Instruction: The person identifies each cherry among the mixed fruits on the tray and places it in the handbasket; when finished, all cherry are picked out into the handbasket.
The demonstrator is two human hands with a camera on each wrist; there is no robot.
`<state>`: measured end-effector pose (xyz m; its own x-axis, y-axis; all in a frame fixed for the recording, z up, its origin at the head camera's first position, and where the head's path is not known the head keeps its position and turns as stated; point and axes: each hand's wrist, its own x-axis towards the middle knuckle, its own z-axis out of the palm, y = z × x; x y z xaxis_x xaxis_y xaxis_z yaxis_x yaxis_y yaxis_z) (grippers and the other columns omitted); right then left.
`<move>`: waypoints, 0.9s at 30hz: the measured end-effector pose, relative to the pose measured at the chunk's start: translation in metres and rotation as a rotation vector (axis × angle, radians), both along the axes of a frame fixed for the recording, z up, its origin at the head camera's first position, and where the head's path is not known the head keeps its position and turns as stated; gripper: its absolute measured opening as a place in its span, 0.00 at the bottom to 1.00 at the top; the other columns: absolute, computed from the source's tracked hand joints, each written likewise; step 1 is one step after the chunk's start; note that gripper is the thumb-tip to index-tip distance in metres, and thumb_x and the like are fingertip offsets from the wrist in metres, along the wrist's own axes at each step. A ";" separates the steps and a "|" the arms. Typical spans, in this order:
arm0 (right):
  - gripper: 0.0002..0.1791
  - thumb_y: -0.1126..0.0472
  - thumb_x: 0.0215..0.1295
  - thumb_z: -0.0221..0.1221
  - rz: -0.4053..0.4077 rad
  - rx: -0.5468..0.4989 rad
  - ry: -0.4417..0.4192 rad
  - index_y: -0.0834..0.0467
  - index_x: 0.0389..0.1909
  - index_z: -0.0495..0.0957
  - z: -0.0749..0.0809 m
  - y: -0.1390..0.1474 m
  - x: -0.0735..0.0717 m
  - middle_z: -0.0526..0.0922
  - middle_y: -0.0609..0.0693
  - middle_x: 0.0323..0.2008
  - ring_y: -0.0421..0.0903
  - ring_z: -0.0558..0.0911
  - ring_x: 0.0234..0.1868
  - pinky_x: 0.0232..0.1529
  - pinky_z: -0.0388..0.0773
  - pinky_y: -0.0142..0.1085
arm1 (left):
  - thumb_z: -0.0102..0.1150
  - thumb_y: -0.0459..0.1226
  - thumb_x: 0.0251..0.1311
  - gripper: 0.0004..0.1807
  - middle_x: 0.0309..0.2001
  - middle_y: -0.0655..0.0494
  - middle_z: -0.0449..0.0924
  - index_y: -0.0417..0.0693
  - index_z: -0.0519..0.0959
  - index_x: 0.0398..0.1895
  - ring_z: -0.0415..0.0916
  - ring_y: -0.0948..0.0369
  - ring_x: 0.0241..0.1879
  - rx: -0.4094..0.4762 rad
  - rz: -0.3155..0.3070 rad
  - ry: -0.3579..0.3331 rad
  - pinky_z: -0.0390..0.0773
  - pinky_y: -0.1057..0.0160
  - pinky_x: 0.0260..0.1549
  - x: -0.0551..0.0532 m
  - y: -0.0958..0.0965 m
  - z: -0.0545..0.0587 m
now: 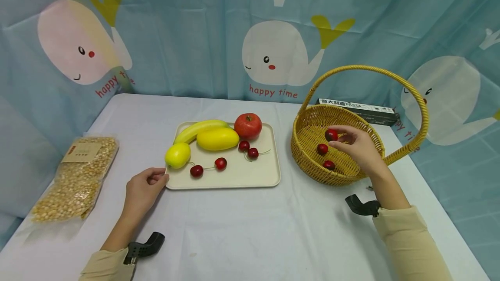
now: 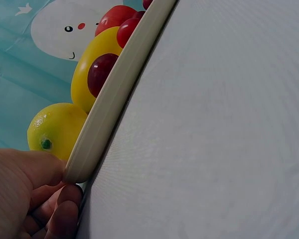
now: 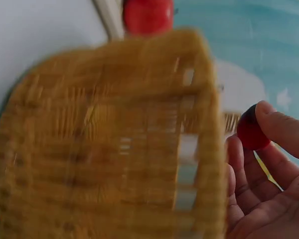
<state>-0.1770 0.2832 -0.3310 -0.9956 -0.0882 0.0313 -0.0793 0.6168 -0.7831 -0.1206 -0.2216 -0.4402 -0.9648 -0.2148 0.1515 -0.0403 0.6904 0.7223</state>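
My left hand (image 1: 143,190) pinches the near left corner of a cream tray (image 1: 234,179), thumb at the rim and fingers curled below it in the left wrist view. On the tray lie a lemon (image 1: 178,155), a banana (image 1: 201,129), a yellow mango-shaped fruit (image 1: 217,138), a red apple (image 1: 248,126) and several cherries (image 1: 220,164), some with stems. Over the wicker basket (image 1: 312,172), my right hand (image 1: 361,148) holds a dark red cherry (image 3: 253,130) between thumb and fingertips. Inside the basket rest two cherries (image 1: 322,149).
A clear bag of corn kernels (image 1: 78,177) lies at the left of the white table (image 1: 242,237). Behind the basket is a black pasta box (image 1: 359,111). The tall basket handle (image 1: 423,112) arches up past my right hand. A blue whale-print curtain (image 1: 187,34) hangs behind.
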 end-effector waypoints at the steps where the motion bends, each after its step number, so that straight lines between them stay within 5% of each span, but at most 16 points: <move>1: 0.27 0.49 0.59 0.61 -0.014 0.009 0.001 0.56 0.58 0.71 -0.002 0.006 0.000 0.74 0.49 0.47 0.43 0.73 0.40 0.36 0.73 0.31 | 0.60 0.37 0.56 0.13 0.29 0.50 0.79 0.36 0.80 0.41 0.70 0.62 0.26 -0.002 -0.002 0.002 0.68 0.74 0.22 0.000 0.000 0.000; 13: 0.29 0.50 0.61 0.59 -0.068 0.028 -0.034 0.62 0.58 0.69 -0.015 0.042 -0.003 0.77 0.46 0.43 0.35 0.77 0.34 0.34 0.76 0.27 | 0.59 0.37 0.57 0.13 0.29 0.50 0.78 0.36 0.80 0.41 0.70 0.61 0.26 -0.001 -0.005 0.001 0.68 0.74 0.22 0.000 -0.002 -0.002; 20: 0.29 0.51 0.61 0.59 -0.066 0.062 -0.055 0.62 0.60 0.68 -0.019 0.045 -0.008 0.76 0.61 0.48 0.37 0.77 0.33 0.33 0.77 0.31 | 0.60 0.37 0.56 0.13 0.29 0.50 0.78 0.36 0.80 0.41 0.70 0.61 0.27 0.000 -0.004 0.004 0.68 0.74 0.23 0.000 -0.002 -0.004; 27: 0.31 0.48 0.60 0.59 -0.085 0.063 -0.091 0.62 0.60 0.68 -0.023 0.043 -0.016 0.75 0.59 0.49 0.41 0.76 0.33 0.34 0.77 0.37 | 0.60 0.37 0.57 0.13 0.29 0.50 0.78 0.36 0.80 0.41 0.70 0.60 0.27 0.003 0.005 0.002 0.68 0.75 0.23 0.000 -0.001 -0.004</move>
<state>-0.1929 0.3261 -0.3539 -0.9981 -0.0027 -0.0621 0.0445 0.6662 -0.7444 -0.1211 -0.2225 -0.4447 -0.9634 -0.2201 0.1531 -0.0421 0.6881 0.7244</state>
